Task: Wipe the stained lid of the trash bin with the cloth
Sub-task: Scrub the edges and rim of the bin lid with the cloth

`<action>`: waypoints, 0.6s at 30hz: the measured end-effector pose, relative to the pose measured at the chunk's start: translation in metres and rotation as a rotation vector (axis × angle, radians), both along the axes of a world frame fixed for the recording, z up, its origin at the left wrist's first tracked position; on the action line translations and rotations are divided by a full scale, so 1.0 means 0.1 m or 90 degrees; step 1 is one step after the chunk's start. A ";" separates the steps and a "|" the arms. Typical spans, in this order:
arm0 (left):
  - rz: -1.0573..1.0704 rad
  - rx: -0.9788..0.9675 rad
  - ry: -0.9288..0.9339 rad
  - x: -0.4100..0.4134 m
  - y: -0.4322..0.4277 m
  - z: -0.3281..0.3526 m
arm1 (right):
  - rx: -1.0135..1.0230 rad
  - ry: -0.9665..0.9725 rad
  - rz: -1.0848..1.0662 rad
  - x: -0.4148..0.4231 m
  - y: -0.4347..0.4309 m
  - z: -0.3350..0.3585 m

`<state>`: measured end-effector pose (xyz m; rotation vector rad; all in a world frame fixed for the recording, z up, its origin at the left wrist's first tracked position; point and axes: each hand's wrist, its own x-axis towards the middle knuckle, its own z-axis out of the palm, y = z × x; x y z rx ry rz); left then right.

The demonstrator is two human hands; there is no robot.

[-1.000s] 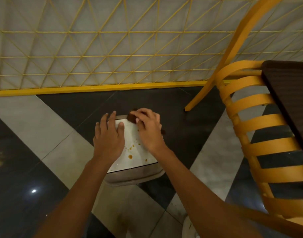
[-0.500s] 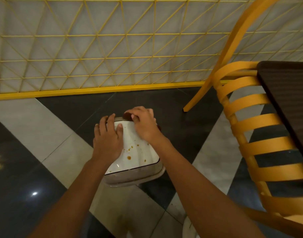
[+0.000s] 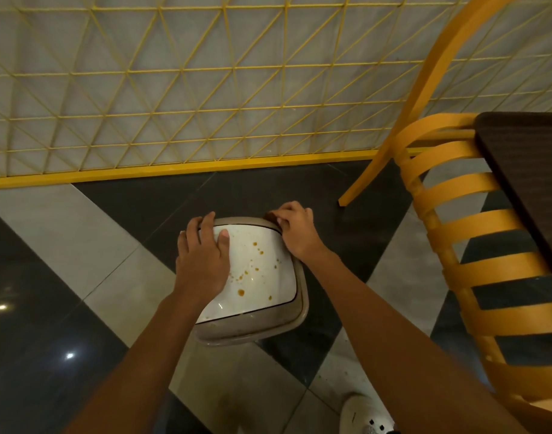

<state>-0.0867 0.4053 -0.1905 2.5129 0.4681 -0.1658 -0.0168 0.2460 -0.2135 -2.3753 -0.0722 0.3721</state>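
Head view, looking down.

Hidden or unclear:
- Cloth point(image 3: 271, 217): only a dark brown scrap is showing, just beyond the right fingertips. The rest is lying under the right hand point(image 3: 296, 233).
- Trash bin point(image 3: 252, 335): only its grey-brown rim is showing around the lid. The body is hiding below.
- The left hand point(image 3: 202, 261) and wrist are covering the lid's left edge.
- Shoe point(image 3: 365, 415): white, being cut off by the bottom edge.
- Table point(image 3: 531, 170): dark, running off the right edge.
- Chair point(image 3: 475, 220): yellow slatted, its lower part running out of frame.

Hands:
- The left fingers are lying nearly straight over the far left corner of the rim, with the thumb resting on the white lid point(image 3: 259, 270). The hand is pressing flat, gripping nothing.
- The right fingers are curling tight and pinching the cloth at the far right corner of the bin, on the rim just off the white surface.

Task's thing: the lid is sitting on the bin between the two hands. Its orange-brown stains point(image 3: 241, 292) are spreading nearer the camera than both sets of fingertips, between the left thumb and the right wrist. The cloth is sitting apart from them.

Counts: two hands, one bin, one lid, one cloth, one chair, one table, one shoe. The larger stain drops are numbering roughly a dozen; the finer specks are too small to count.

Beyond the fingertips a yellow lattice fence point(image 3: 174, 89) is standing on the dark and pale tiled floor point(image 3: 80, 245).
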 end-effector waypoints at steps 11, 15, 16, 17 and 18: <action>-0.003 -0.001 0.010 0.01 0.01 0.01 | -0.017 -0.002 0.003 -0.01 -0.05 -0.09; -0.004 0.003 0.006 0.01 0.00 0.00 | 0.008 -0.056 -0.029 -0.41 -0.25 -0.16; -0.006 0.005 0.007 0.02 0.00 0.00 | 0.013 -0.055 -0.030 -0.50 -0.29 -0.17; -0.007 0.006 0.008 0.02 0.01 0.00 | 0.015 -0.054 -0.030 -0.56 -0.31 -0.18; -0.009 0.005 0.007 0.02 0.01 0.00 | 0.016 -0.055 -0.029 -0.59 -0.31 -0.19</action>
